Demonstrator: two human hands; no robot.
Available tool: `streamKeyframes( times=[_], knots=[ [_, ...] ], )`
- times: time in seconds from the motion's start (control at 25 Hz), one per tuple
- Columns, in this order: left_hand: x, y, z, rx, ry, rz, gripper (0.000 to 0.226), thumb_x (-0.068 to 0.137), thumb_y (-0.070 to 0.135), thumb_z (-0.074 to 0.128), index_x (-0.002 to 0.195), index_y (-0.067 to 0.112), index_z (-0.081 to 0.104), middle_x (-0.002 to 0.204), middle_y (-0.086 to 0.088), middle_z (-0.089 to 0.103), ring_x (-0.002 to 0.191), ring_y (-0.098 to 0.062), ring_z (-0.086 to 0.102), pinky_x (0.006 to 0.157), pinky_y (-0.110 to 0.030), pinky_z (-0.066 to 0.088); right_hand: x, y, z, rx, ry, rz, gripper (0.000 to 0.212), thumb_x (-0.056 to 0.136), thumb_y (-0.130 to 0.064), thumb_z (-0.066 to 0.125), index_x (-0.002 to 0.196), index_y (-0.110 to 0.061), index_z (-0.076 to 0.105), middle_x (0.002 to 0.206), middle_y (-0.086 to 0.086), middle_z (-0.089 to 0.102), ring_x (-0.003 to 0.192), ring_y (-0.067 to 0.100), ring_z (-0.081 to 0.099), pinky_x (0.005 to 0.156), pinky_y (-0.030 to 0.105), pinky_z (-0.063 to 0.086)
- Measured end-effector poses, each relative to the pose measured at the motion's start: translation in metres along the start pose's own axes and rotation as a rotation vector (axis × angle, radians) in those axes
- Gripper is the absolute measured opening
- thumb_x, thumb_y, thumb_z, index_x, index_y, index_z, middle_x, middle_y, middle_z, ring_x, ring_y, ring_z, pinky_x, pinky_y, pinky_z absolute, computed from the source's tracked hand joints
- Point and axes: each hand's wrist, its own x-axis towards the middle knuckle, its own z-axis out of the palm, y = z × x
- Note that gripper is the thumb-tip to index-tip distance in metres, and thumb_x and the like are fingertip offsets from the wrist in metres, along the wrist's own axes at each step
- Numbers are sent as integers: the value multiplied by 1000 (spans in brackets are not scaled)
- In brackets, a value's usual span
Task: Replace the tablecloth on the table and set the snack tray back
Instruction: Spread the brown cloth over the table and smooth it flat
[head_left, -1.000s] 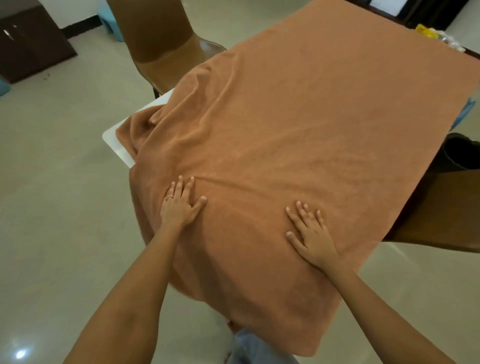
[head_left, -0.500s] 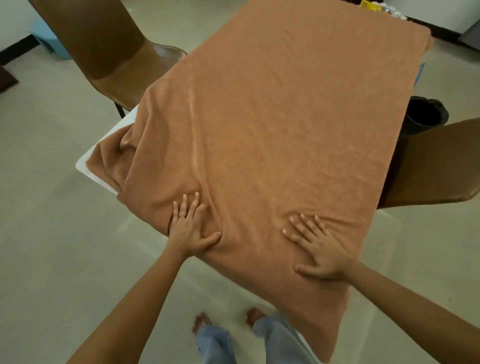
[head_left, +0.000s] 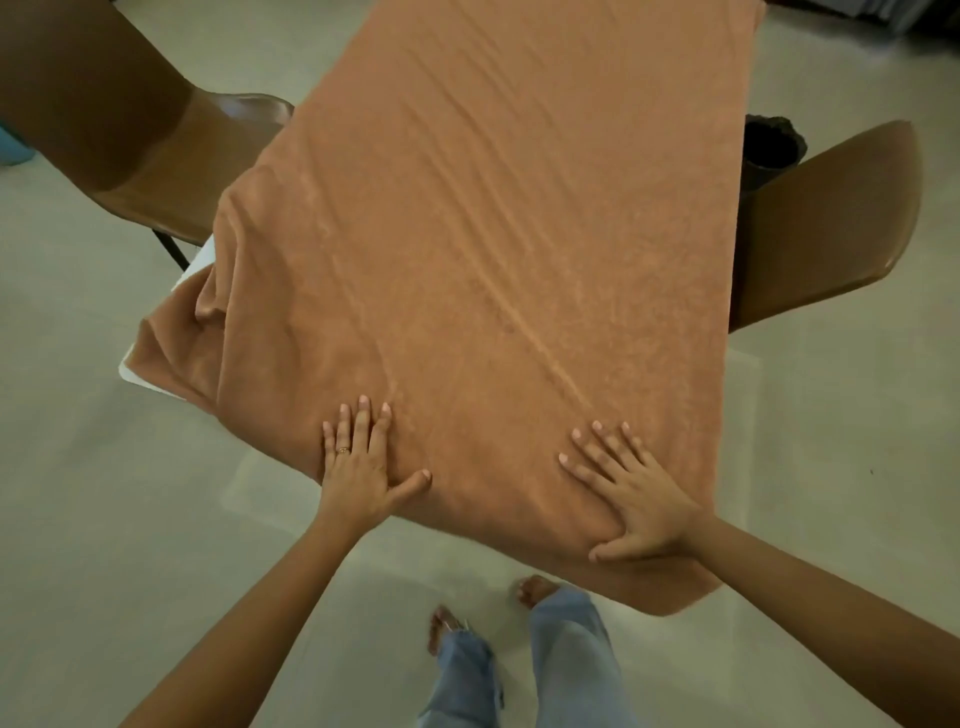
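1. The orange-brown tablecloth (head_left: 493, 260) lies spread over the table (head_left: 134, 370) and covers almost all of it; only a white corner of the table shows at the cloth's left edge
2. At that left edge the tablecloth is bunched into folds, long shallow creases run up its middle, and its near-right corner hangs down past the table's edge
3. The left hand (head_left: 358, 467) lies flat on the tablecloth near its near-left corner, fingers straight and close together, thumb spread sideways; it grips nothing and only presses on the fabric, and a ring (head_left: 343, 450) sits on one finger
4. The right hand (head_left: 634, 499) lies flat on the tablecloth at its near edge, well apart from the left hand, fingers straight and fanned; it too is palm-down and holds nothing
5. A brown chair (head_left: 156, 145) stands just beside the tablecloth's left side, and a second brown chair (head_left: 831, 223) just beside its right side
6. A dark bin (head_left: 771, 150) stands by the tablecloth's right edge, beyond the second brown chair
7. Below the tablecloth's near edge, the person's feet (head_left: 535, 590) and light blue jeans (head_left: 566, 665) show on the pale floor (head_left: 104, 519)
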Motion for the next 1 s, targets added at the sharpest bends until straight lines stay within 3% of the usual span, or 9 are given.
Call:
streamKeyframes(
  times=[0.08,0.2,0.44,0.56,0.64,0.72,0.8,0.88,1.0],
  knots=[
    [-2,-6,-2,40,-12,33,112,69,89,24,152,13,17,159,-15,8,146,-37,2,117,-52,-2,-5,-7,4,-4,-14,-27,108,70,-91,32,153,-24,13,161,8,4,147,34,0,114,60,0],
    [18,-16,-12,6,1,4,107,68,88,24,151,20,19,160,-9,4,145,-38,-1,116,-51,-6,7,7,-7,18,29,41,96,79,-81,37,153,-31,1,161,2,-7,147,26,-9,116,52,-5],
    [78,-12,-29,-19,-83,-26,102,66,88,21,151,34,7,160,-4,-5,145,-37,-7,115,-52,-9,40,42,-26,9,20,210,87,81,-78,30,149,-42,-8,159,-6,-14,146,17,-15,117,40,-13],
    [90,-8,-43,-7,-53,-35,90,76,80,39,149,32,17,158,-8,11,141,-40,13,113,-54,10,50,50,-38,25,20,256,79,82,-78,25,149,-46,-2,160,-5,-8,148,20,-6,116,39,-11],
    [87,-10,-55,22,142,19,77,81,67,52,140,21,37,142,-15,37,125,-41,38,102,-54,31,56,34,-41,106,171,357,65,87,-72,22,147,-47,13,161,0,4,148,23,5,117,40,-5],
    [81,-20,-57,45,258,127,82,73,63,64,136,16,40,138,-15,41,121,-39,44,100,-55,34,58,-2,-27,274,423,638,60,91,-65,26,147,-43,20,160,2,10,148,24,4,119,44,-2],
    [84,-35,-57,86,192,144,109,60,73,66,146,24,23,153,-13,24,137,-40,27,113,-57,12,59,-31,-9,351,467,930,71,88,-68,27,151,-37,13,161,3,5,147,29,-3,117,49,-6],
    [91,-47,-59,102,14,48,127,52,85,59,151,34,-2,160,-10,-1,144,-42,0,110,-58,-12,65,-37,-2,295,317,1055,86,81,-78,20,152,-33,8,161,5,3,146,35,-6,114,55,-9],
    [103,-61,-61,91,-205,-94,134,43,94,49,146,41,-19,157,-9,-23,140,-46,-18,109,-65,-12,80,-18,-8,255,256,1050,93,75,-84,15,152,-33,6,161,6,3,145,38,-6,114,58,-8]
  ],
)
